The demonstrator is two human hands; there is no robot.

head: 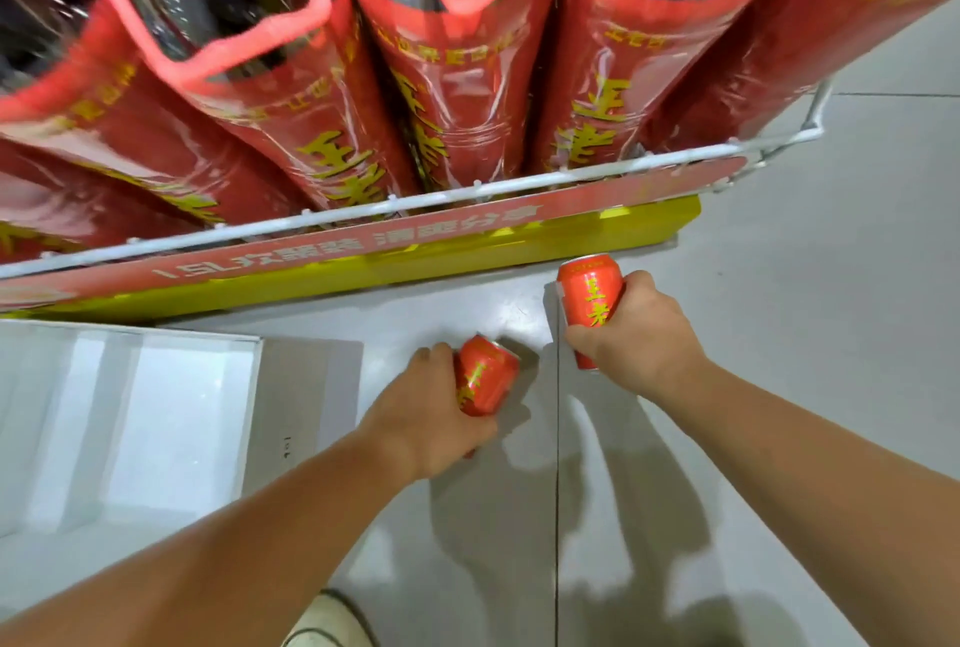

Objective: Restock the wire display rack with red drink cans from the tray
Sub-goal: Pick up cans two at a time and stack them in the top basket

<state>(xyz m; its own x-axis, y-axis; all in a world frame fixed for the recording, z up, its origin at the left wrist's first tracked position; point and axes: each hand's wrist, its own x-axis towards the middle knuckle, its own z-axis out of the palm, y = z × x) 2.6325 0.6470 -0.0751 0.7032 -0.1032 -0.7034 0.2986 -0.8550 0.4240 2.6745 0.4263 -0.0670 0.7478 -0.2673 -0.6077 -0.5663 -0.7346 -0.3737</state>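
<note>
the left hand [431, 412] curls round a red can [485, 376]; the right hand [639, 329] grips a second can [589, 293], nearer the wire rack [363, 210]. both cans hang over the grey floor [779, 241], short of the rack's rail. the rack holds red-wrapped bottle packs [457, 74] above a yellow base [519, 251]. the white tray [244, 417] lies left of the left forearm.

Head-worn view, downward (close) toward rack [467, 191]

open grey floor [779, 308] ahead of both hands, wire rack [467, 191] packed with red bottle packs [457, 90], white tray [156, 412] left
</note>
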